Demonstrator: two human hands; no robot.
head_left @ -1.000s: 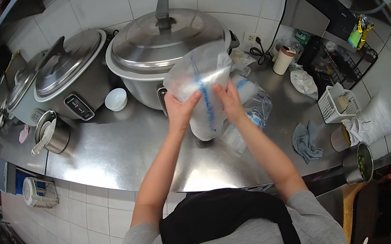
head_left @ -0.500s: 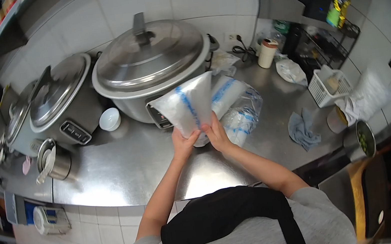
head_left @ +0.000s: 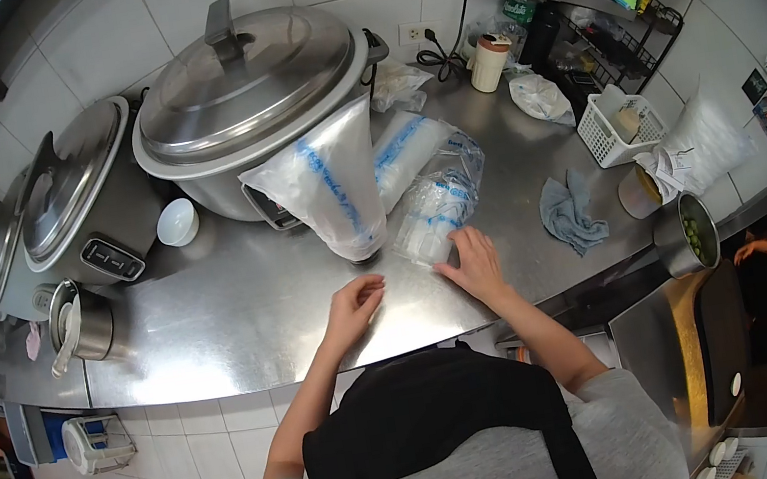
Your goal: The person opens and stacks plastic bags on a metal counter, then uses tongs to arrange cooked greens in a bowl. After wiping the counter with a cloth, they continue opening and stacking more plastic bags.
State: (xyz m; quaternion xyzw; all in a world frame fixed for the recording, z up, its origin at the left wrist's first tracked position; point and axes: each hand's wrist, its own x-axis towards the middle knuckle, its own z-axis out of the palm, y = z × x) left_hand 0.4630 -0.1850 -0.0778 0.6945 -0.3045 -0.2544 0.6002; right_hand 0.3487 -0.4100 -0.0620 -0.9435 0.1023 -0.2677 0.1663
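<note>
A clear plastic bag with blue print stands upright against the large rice cooker, its wide top leaning on the cooker's side. My left hand is below it, empty, with the fingers curved but apart. My right hand is spread at the lower edge of a clear wrapped bundle with blue print, its fingertips at the plastic; whether they press on it is unclear. Behind that bundle lies another blue-printed plastic pack.
Large rice cooker at the back, smaller cooker and white bowl left. Steel pot near the left edge. Blue cloth, white basket and pot with green items right. Another person's arm shows far right.
Both hands have let go of the upright bag, which now stands on its own. My left hand has drawn back below it; my right hand has moved right to the wrapped bundle. The view has shifted.
</note>
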